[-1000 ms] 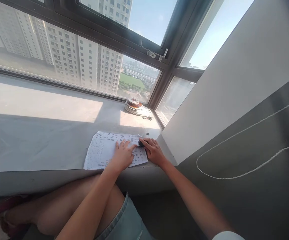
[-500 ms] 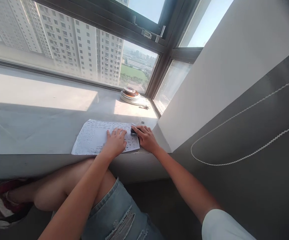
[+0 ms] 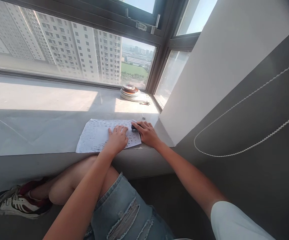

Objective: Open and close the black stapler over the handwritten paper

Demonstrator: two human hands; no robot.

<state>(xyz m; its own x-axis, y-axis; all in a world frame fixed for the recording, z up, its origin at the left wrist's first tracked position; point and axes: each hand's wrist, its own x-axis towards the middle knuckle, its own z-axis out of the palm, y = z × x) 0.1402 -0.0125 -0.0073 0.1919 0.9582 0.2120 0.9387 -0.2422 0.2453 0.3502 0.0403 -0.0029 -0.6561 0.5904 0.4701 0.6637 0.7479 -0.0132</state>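
Observation:
Sheets of paper (image 3: 91, 136) with handwriting lie on the window sill, close to its front edge. My left hand (image 3: 118, 138) rests flat on them, fingers spread, holding nothing. At the right end of the papers, my right hand (image 3: 148, 133) is closed over a small black stapler (image 3: 135, 126), with the sheets' edge at its jaws. Whether the stapler is pressed down cannot be made out, as the fingers cover much of it. Just beyond my right hand sits a tiny dark metallic piece (image 3: 144, 118), perhaps a strip of staples.
A stack of round, plate-like things (image 3: 131, 93) stands in the sill's far corner, with a small dark tangle (image 3: 145, 103) beside it. The white wall (image 3: 184, 110) rises right of my hand. A beaded blind chain (image 3: 219, 155) hangs farther right.
The camera view has shifted slightly. My hands, the stapler and the papers keep about the same places relative to one another.

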